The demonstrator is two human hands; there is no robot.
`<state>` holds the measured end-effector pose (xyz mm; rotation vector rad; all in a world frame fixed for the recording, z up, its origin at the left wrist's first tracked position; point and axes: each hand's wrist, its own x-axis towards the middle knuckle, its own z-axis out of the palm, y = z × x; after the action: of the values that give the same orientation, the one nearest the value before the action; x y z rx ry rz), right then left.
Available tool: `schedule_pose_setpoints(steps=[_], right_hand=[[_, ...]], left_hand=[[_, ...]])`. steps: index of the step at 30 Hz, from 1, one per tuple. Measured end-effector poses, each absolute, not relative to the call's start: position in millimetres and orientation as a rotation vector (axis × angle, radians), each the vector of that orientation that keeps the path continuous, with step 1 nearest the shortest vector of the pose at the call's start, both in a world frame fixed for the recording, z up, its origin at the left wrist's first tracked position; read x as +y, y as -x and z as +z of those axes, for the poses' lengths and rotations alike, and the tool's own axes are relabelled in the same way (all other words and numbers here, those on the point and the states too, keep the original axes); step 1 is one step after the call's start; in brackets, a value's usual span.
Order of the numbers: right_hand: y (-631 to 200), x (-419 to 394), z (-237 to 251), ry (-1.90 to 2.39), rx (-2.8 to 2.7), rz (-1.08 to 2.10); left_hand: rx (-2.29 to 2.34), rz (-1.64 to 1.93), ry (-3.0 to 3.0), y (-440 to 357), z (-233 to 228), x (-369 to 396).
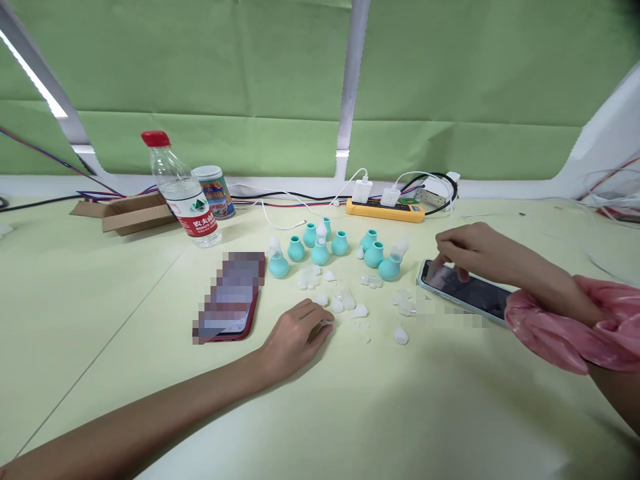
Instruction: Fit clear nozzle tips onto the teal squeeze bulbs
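My left hand [300,333] rests on the table with thumb and fingers pinched together. Something pale shows at the fingertips, too small to make out. Beyond it lie loose translucent white plastic pieces [345,299], some drop-shaped, such as the white piece [401,335] to the right. Several small turquoise round-bellied pots [340,244] stand behind them; a few, like the front-left pot [279,265], have a whitish piece in the mouth. My right hand [467,248] is over a phone [467,292] lying flat, a fingertip at its dark screen, holding nothing. A pink gathered sleeve cuff [560,323] circles that forearm.
A second phone [233,297] in a red case lies left of my left hand, its screen pixelated. Behind it stand a red-capped water bottle [187,200], a can [215,192] and an open cardboard box [137,212]. A yellow power strip [385,210] with chargers and cables lies along the back.
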<state>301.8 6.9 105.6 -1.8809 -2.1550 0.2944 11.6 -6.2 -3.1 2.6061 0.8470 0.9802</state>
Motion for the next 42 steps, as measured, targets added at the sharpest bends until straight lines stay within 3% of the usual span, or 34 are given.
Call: schedule_pose_setpoints(steps=[4, 12, 26, 33, 42], right_hand=[[-273, -6, 99, 1.623, -2.146, 0.151], [-230, -15, 47, 1.248, -2.789, 0.166], [-207, 0, 2, 1.123, -2.09, 0.336], [-208, -3, 4, 1.058, -2.363, 0.031], [-207, -3, 5, 1.094, -2.338, 0.158]], left_hand=[[0.834, 1.002, -2.59, -11, -3, -6], [0.996, 0.902, -2.362, -11, -1, -3], [1.066, 0.88, -2.201, -12, 5, 0], [1.13, 0.88, -2.048, -13, 2, 1], [1.147, 0.863, -2.024, -13, 2, 0]])
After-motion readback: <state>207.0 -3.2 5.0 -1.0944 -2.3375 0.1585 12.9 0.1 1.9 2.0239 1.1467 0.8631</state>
